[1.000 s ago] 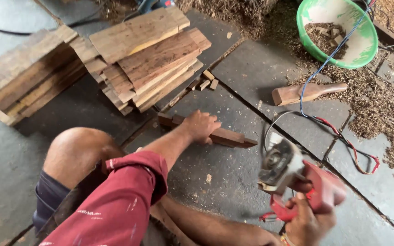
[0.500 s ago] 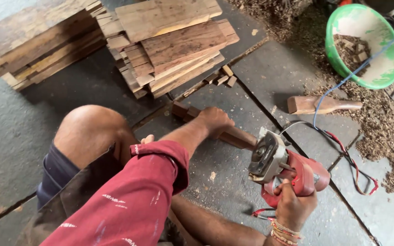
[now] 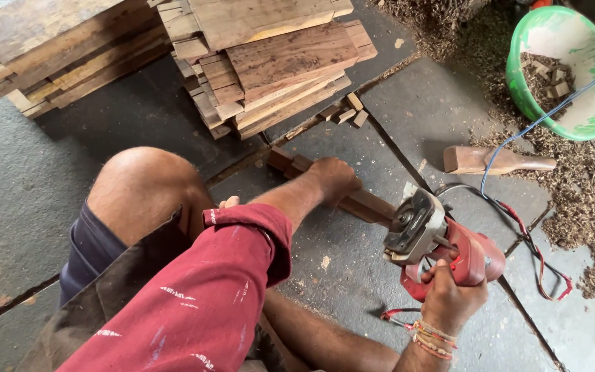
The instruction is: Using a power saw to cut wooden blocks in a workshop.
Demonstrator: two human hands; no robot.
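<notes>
While the left hand [image 3: 335, 180] has its fingers curled down over the dark brown, long narrow wood strip [image 3: 366, 204], pinning it flat to the grey stone-slab floor [image 3: 442, 103], the right hand [image 3: 449, 297] is wrapped tight round the body of the red handheld power tool w/ grey disc head [image 3: 435, 241]. The tool head sits just beside the strip's near end; contact btwn disc and wood cannot be told from this view.

Strip position: on the floor in front of the bent knee, running diagonally from the board stack toward the tool.

Recommended handling, as judged from the scene:
- Keep left fingers well back from the disc; press near mid-strip.
- Hold the tool firm, wrist straight, disc approx. square to the work.
- Route the blue power cord [image 3: 518, 134] clear of the disc path.

Surroundings: stack of rough brown wooden boards [image 3: 270, 62] beyond the strip; second board pile [image 3: 49, 55] far left; a pale carved wooden handle-shaped blank [image 3: 494, 160] to the right; green plastic basin holding wood offcuts [image 3: 562, 72]; wood shavings [image 3: 590, 200] spread along the right side.
</notes>
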